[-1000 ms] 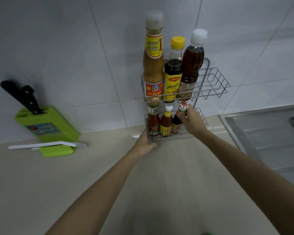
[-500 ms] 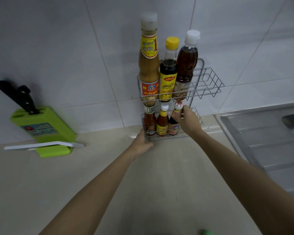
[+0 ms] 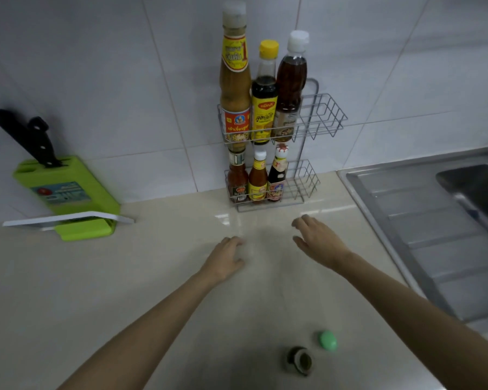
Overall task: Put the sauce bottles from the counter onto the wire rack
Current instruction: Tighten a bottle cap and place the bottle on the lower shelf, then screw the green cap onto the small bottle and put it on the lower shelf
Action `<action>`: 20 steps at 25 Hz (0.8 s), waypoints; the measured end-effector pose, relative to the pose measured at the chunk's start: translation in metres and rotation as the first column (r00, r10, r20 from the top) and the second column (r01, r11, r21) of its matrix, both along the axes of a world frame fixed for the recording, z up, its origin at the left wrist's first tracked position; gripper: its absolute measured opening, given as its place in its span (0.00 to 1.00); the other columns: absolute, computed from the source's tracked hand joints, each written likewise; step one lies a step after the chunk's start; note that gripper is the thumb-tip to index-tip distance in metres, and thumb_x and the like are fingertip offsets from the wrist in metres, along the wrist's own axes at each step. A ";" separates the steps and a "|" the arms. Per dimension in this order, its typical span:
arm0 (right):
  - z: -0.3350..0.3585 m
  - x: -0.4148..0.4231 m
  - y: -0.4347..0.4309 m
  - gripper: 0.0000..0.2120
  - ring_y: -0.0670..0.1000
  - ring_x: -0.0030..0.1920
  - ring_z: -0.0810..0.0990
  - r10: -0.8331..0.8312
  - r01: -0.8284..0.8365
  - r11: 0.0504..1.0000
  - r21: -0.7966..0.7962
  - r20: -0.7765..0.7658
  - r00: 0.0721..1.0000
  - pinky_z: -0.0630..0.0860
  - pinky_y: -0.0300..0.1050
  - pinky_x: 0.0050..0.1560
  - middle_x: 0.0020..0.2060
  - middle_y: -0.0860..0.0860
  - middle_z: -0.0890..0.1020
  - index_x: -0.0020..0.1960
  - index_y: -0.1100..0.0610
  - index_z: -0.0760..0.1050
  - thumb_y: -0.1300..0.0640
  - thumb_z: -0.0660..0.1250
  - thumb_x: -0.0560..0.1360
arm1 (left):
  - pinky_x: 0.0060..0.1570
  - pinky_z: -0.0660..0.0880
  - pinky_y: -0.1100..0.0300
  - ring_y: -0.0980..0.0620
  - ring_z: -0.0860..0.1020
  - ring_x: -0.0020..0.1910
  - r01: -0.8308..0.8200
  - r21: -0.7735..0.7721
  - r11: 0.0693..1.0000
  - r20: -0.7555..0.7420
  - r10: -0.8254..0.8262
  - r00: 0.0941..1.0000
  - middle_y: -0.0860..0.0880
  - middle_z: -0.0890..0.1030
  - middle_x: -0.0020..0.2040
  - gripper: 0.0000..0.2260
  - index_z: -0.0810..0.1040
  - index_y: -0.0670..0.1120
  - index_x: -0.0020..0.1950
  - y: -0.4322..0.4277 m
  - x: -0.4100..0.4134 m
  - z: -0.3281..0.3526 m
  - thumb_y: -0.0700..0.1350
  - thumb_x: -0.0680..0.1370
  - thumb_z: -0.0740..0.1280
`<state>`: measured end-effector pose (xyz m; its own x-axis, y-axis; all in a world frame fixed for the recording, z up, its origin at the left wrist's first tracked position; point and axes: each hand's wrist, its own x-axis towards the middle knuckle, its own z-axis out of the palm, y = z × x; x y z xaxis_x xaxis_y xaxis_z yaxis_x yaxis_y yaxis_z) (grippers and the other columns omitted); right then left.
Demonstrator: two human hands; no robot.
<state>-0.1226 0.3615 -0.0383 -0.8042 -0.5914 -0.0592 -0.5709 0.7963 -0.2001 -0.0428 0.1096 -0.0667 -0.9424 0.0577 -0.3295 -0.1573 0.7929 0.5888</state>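
Hovering empty and open, the right hand point(image 3: 319, 242) and left hand point(image 3: 226, 258) lay just before the rack point(image 3: 316, 122); two caps point(image 3: 328, 339) stood nearer the right.

Six bottles point(image 3: 257, 180) in rack point(image 3: 319, 119), sink point(image 3: 423, 229) right.

Both forearms were bare, with no sleeves reaching into view. The left hand point(image 3: 225, 260) and right hand point(image 3: 320, 240) wore no gloves, rings, or watches.
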 end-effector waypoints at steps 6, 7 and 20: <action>-0.015 0.098 0.053 0.12 0.53 0.46 0.76 -0.060 0.019 0.993 0.118 0.359 0.931 0.69 0.43 0.45 0.50 0.53 0.78 0.57 0.55 0.71 0.51 0.60 0.77 | 0.60 0.67 0.58 0.48 0.71 0.63 0.373 -0.118 0.920 -0.070 -0.382 0.921 0.47 0.75 0.61 0.14 0.74 0.45 0.62 0.034 0.081 -0.011 0.41 0.76 0.65; -0.016 0.114 0.059 0.13 0.53 0.45 0.76 -0.107 0.068 0.992 0.107 0.418 0.902 0.70 0.43 0.44 0.48 0.52 0.78 0.57 0.54 0.71 0.49 0.61 0.76 | 0.59 0.68 0.57 0.48 0.71 0.62 0.425 -0.151 0.892 -0.051 -0.437 0.898 0.47 0.75 0.60 0.14 0.75 0.46 0.61 0.040 0.092 -0.012 0.42 0.76 0.65; -0.024 0.202 0.047 0.15 0.56 0.45 0.78 -0.216 0.278 0.942 -0.186 0.295 0.931 0.71 0.44 0.43 0.49 0.55 0.76 0.54 0.58 0.73 0.56 0.71 0.70 | 0.56 0.74 0.55 0.48 0.78 0.54 0.209 0.325 0.922 -0.088 -0.191 0.978 0.47 0.80 0.56 0.22 0.75 0.46 0.59 0.100 0.166 -0.010 0.49 0.68 0.76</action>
